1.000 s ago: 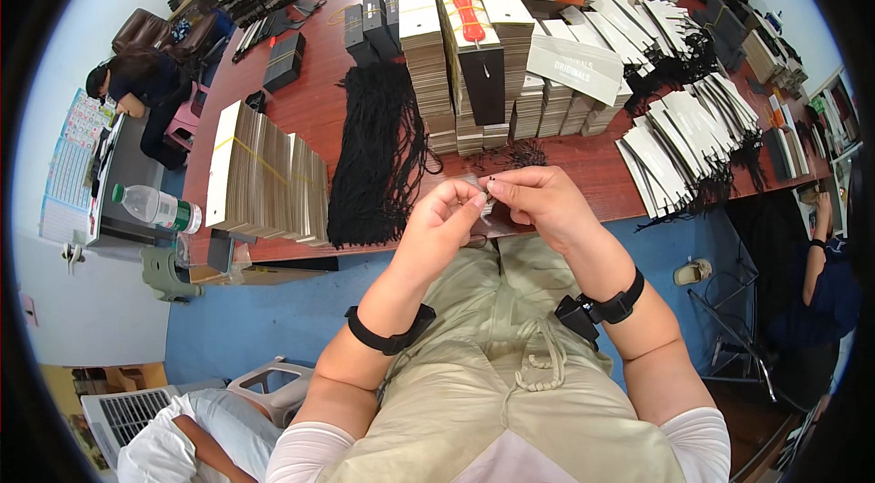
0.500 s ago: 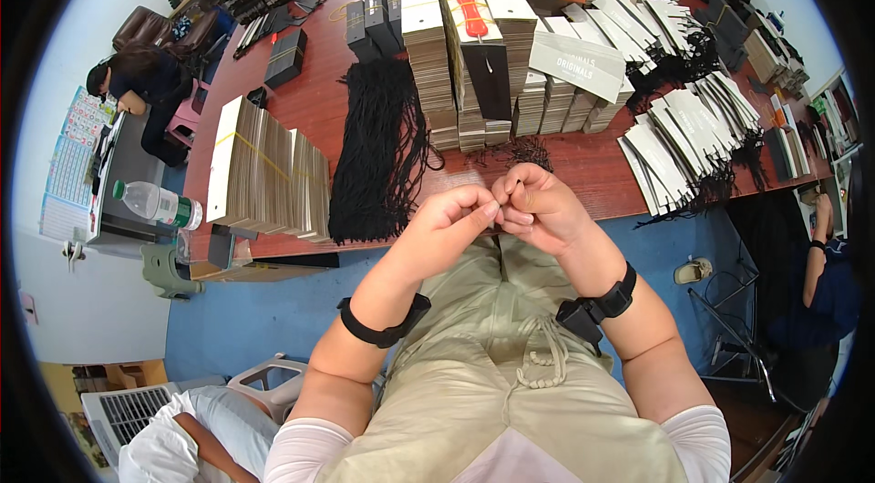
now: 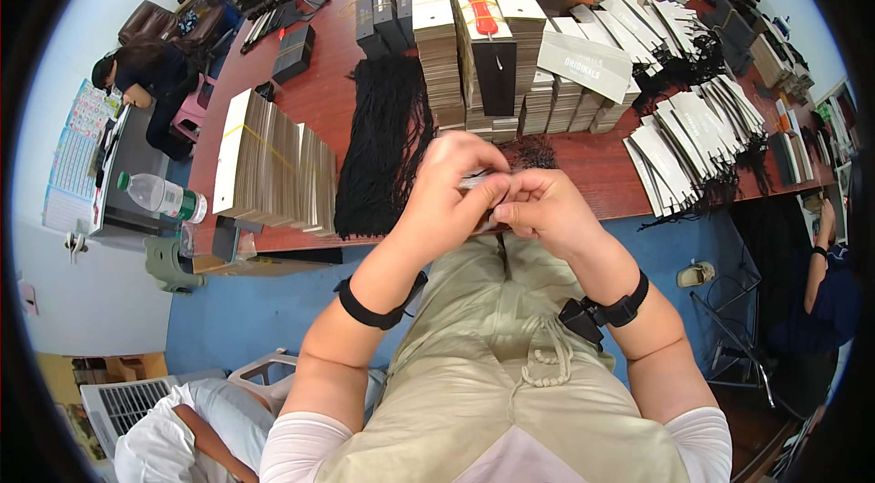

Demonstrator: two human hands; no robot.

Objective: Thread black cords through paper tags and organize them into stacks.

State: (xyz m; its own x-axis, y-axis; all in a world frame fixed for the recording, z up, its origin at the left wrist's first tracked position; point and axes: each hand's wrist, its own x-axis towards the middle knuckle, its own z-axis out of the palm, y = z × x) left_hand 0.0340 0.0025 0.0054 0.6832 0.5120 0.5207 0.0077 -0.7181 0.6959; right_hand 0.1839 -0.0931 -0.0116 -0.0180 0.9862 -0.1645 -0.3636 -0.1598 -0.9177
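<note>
My left hand point(image 3: 448, 190) and my right hand point(image 3: 553, 211) meet over the table's front edge, fingers curled together in a pinch. A pale, thin piece point(image 3: 474, 179) shows between the left fingers; most of it is hidden, so its kind cannot be told. What the right fingertips pinch is also hidden. Just left of my hands lies a bundle of black cords point(image 3: 378, 150). Behind them rise tall stacks of card tags point(image 3: 436, 36), and a red-handled hook tool point(image 3: 480, 14) rests on one under yellow bands. Short black threads point(image 3: 533, 153) lie just beyond my right hand.
A banded stack of cards point(image 3: 264, 164) stands on the wooden table point(image 3: 314, 87) at the left. White tags with black cords point(image 3: 697, 141) spread over the right side. A bottle point(image 3: 162, 196) stands at far left. Other people sit at the left, lower left and right.
My left hand has moved up and now curls around a pale piece that did not show before. My right hand has turned, its fingers now pointing left against the left hand.
</note>
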